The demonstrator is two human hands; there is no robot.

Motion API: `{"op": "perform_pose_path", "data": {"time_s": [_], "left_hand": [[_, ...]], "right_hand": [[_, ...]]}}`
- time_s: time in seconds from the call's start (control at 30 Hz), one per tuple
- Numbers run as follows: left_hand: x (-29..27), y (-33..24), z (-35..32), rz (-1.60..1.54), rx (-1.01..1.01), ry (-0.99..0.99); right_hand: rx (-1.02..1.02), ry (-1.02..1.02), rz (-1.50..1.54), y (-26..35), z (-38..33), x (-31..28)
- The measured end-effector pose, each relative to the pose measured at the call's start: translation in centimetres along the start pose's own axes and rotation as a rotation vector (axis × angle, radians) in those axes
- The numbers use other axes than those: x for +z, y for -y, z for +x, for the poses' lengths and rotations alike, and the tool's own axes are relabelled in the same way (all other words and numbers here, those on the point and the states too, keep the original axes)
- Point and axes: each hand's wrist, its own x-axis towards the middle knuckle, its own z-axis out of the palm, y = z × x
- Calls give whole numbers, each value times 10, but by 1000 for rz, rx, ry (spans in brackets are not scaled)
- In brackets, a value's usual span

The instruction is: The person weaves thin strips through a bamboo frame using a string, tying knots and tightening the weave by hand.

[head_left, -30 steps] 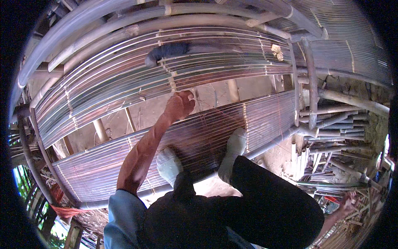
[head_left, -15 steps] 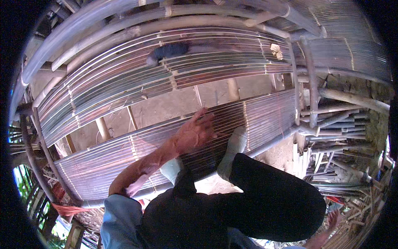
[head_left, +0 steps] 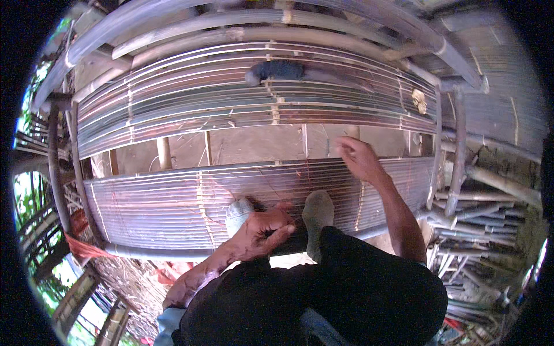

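I am on a panel of thin bamboo slats (head_left: 161,202) bound side by side, with both feet in grey socks, left sock (head_left: 238,210) and right sock (head_left: 318,209), planted on it. My left hand (head_left: 262,228) is low between the two feet, its fingers curled in over the slats; nothing shows in it. My right hand (head_left: 358,158) reaches out to the panel's far edge on the right, fingers loosely apart and touching the slat ends. My dark trousers (head_left: 358,288) hide the near edge.
A second slat panel (head_left: 202,104) lies beyond a gap (head_left: 254,144) showing bare ground. A dark bundle (head_left: 277,70) rests on that far panel. Thick bamboo poles (head_left: 479,213) are stacked at the right, and a round pole (head_left: 150,252) runs along the near left edge.
My left hand drew back from the panel's far edge to a spot between my feet and curled up. My right hand came into view and reached to the far edge.
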Motion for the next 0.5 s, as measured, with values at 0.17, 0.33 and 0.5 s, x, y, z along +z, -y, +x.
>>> {"op": "perform_pose_path", "data": {"time_s": [0.17, 0.33, 0.5], "left_hand": [[20, -6, 11, -131, -82, -38], [37, 24, 18, -421, -498, -375], [28, 35, 38, -247, -669, -495]], "right_hand": [[36, 411, 234, -30, 73, 51], [-56, 431, 388, -33, 73, 66], [-62, 497, -34, -12, 56, 43]]}}
